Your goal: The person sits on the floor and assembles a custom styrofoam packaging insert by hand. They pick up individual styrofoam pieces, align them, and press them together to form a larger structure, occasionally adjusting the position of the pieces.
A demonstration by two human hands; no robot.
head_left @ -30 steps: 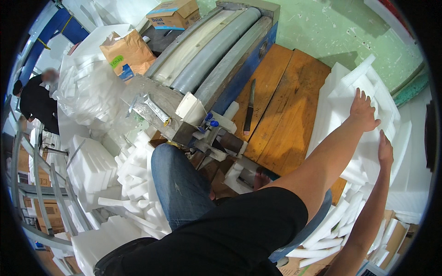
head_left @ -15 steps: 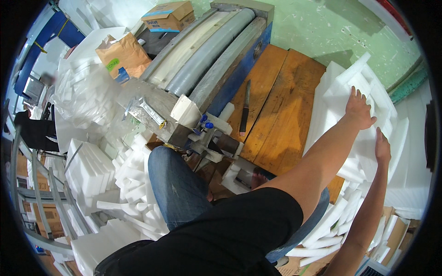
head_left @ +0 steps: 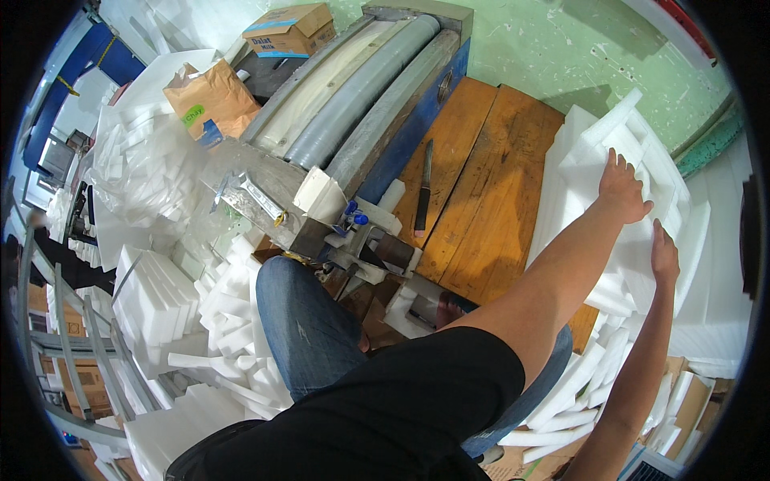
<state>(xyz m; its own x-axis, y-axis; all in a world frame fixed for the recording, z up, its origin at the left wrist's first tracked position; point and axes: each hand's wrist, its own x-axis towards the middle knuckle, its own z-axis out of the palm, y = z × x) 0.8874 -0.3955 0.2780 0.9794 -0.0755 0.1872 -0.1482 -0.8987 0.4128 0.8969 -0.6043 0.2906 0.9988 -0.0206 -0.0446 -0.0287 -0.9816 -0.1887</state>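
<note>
Both my arms reach to the right, toward a stack of white foam sheets (head_left: 581,160) standing against the green wall. My left hand (head_left: 622,192) lies on the foam with its fingers spread, gripping nothing. Lower and closer to me, my right hand (head_left: 664,255) rests along the side of the same foam, its fingers stretched upward. Part of that hand's palm side is hidden. A knife (head_left: 425,188) with a dark handle lies on the wooden bench top (head_left: 501,200), away from both hands.
A machine with a long grey roller (head_left: 365,92) borders the bench on the left. Foam strips (head_left: 573,393) lie below my right arm; more foam blocks (head_left: 156,301) pile up at left. A paper bag (head_left: 212,100) and carton (head_left: 289,30) stand behind. A person in black (head_left: 68,260) is far left.
My hands stay almost where they were on the foam. At the far left, the person in black has shifted position. The view has moved very slightly.
</note>
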